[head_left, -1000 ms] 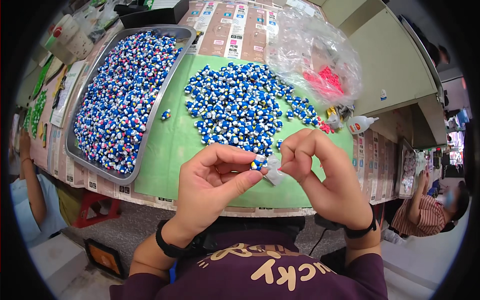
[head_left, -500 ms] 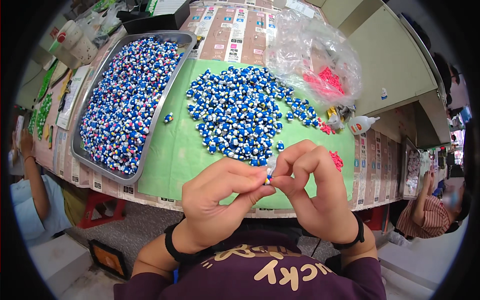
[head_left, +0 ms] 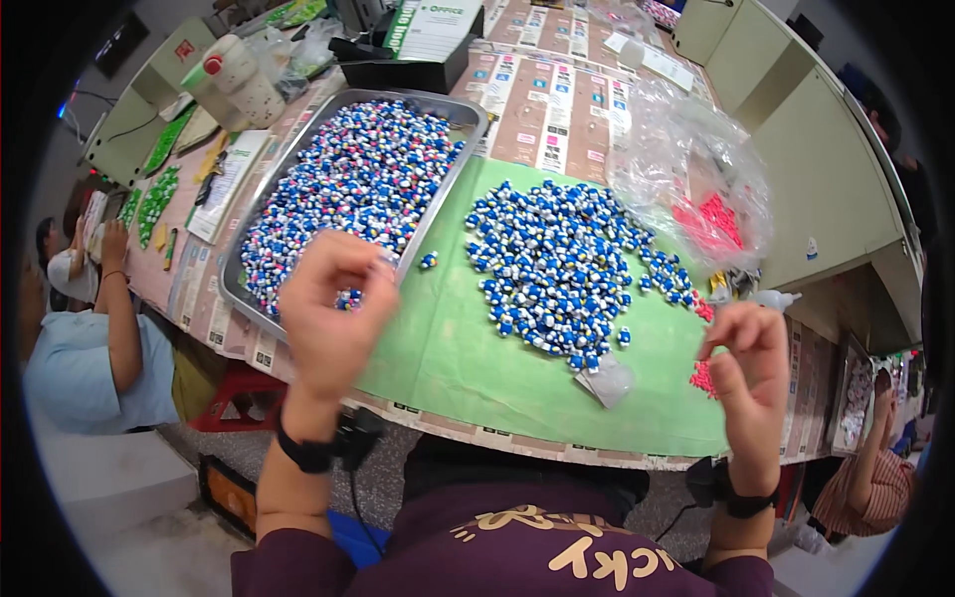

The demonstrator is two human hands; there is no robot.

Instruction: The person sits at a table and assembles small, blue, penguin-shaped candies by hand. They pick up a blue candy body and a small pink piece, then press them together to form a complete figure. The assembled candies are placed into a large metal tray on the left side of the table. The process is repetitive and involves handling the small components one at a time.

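My left hand (head_left: 333, 308) hovers over the near edge of a metal tray (head_left: 237, 291) full of small blue, white and pink figures (head_left: 348, 184). Its fingers are bunched together, and I cannot see whether anything is between them. My right hand (head_left: 751, 368) is raised at the right, fingers loosely curled and apart, holding nothing. It is beside some loose pink pieces (head_left: 702, 376). A small clear bag (head_left: 609, 380) lies on the green mat (head_left: 458, 368) between my hands. Behind it is a heap of blue and white figures (head_left: 557, 264).
A large clear plastic bag (head_left: 686, 159) holding pink pieces sits at the back right. A black box (head_left: 398, 68) and a white bottle (head_left: 234, 85) stand behind the tray. One person (head_left: 90, 348) sits at the left, another (head_left: 875, 478) at the far right.
My hands were together at the table's front, working a small piece and a clear bag. They have parted: the left went to the tray, the right swung right, and the bag lies on the mat.
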